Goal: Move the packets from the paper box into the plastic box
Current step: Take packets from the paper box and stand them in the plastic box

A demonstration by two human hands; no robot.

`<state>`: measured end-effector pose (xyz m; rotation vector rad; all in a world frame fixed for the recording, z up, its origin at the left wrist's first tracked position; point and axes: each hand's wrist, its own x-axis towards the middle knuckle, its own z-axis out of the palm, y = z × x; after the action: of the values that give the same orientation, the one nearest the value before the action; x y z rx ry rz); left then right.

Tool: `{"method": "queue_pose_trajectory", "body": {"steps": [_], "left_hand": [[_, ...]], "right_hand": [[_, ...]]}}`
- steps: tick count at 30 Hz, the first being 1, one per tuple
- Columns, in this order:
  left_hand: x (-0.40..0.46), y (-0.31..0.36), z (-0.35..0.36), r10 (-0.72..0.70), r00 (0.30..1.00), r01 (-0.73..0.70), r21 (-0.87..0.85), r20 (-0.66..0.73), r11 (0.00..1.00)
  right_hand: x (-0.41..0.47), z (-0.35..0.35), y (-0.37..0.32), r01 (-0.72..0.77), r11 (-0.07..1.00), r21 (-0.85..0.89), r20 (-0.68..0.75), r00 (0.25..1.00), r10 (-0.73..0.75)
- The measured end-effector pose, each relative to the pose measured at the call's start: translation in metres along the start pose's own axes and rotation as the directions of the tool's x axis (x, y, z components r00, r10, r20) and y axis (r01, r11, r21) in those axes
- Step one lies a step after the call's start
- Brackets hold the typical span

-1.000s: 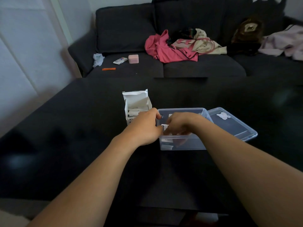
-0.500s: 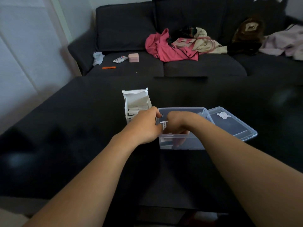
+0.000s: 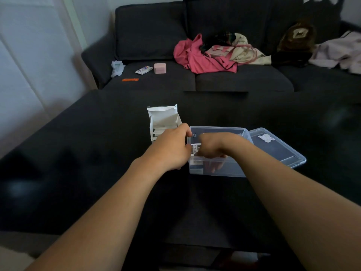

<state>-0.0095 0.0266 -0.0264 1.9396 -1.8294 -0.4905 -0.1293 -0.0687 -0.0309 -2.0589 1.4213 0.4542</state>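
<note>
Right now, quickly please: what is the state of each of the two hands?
Left hand: fingers curled at the plastic box left wall; a grip cannot be told.
Right hand: inside the box, pinching a packet.

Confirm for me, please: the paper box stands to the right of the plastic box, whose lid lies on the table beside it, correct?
Not quite. The head view shows the paper box standing to the left of the plastic box. The lid does lie on the table beside it.
</note>
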Motion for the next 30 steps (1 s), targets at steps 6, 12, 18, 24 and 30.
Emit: {"method": "queue_pose_trajectory", "body": {"steps": [6, 12, 18, 24, 30], "left_hand": [[0.000, -0.003, -0.002, 0.043, 0.998, -0.042, 0.030, -0.050, 0.999], [0.001, -0.012, -0.021, -0.083, 0.961, 0.032, -0.192, -0.263, 0.981], [0.004, -0.039, -0.039, -0.417, 0.773, 0.241, -0.388, -0.477, 0.890], [0.010, -0.051, -0.029, -0.419, 0.883, 0.364, -0.255, -0.211, 0.896], [0.013, -0.057, -0.025, -0.313, 0.920, 0.284, -0.151, -0.236, 0.947]], "right_hand": [[-0.008, -0.004, 0.001, 0.006, 0.986, 0.164, -0.003, 1.000, -0.005], [-0.032, -0.025, 0.006, 0.090, 0.970, 0.225, -0.085, 0.994, -0.073], [-0.052, -0.040, -0.017, 0.614, 0.775, 0.150, -0.606, 0.676, -0.419], [-0.023, -0.008, -0.055, 0.472, 0.827, -0.305, -0.646, 0.536, -0.544], [-0.004, 0.001, -0.038, 0.385, 0.859, -0.338, -0.607, 0.608, -0.512]]}}
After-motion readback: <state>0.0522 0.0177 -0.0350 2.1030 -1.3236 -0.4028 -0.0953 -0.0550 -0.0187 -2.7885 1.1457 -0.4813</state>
